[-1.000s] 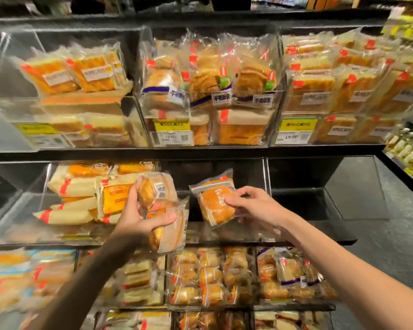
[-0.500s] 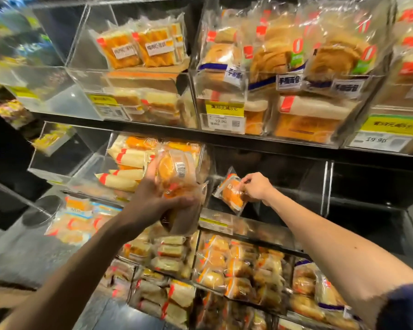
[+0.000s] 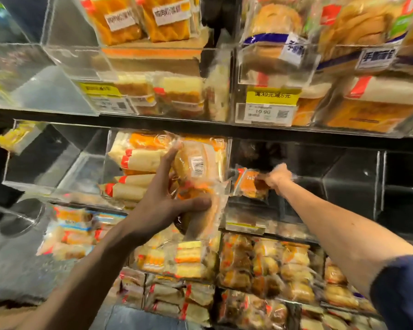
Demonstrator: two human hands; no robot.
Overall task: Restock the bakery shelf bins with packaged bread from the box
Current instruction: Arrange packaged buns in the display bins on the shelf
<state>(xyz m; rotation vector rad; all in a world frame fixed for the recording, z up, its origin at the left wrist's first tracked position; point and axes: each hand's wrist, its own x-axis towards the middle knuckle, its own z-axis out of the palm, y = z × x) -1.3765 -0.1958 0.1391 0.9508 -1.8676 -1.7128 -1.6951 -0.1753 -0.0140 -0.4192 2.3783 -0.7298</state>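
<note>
You're carrying the bun packet (image 3: pixel 247 184) deeper than a second ago. Then it was hanging in front of the empty middle-shelf bin (image 3: pixel 353 179); now your right hand (image 3: pixel 278 178) is reaching past the front lip and the packet is sitting inside the bin's mouth, low down. Whether it's touching the bin floor I can't tell because of motion blur. The right grip is pinching the packet's right edge with fingers curled, and nothing is being let go yet. Your left hand (image 3: pixel 162 201) is staying in front of the neighbouring bin of long rolls (image 3: pixel 134 160), its grip wrapping a small stack of packets (image 3: pixel 198 167), with the thumb pressing across the lower one. The view is also sitting closer and tilting up more than before. For the task this means the first packet of this bin is going in — release looks like the step in hand, and the left-hand stack is probably queueing next. The box isn't showing. The single packet is standing on edge with its printed orange face turning toward you, its long axis running roughly up-down and leaning, top to the left. The left-hand stack is standing with its long axis near upright — barcode side facing you.
</note>
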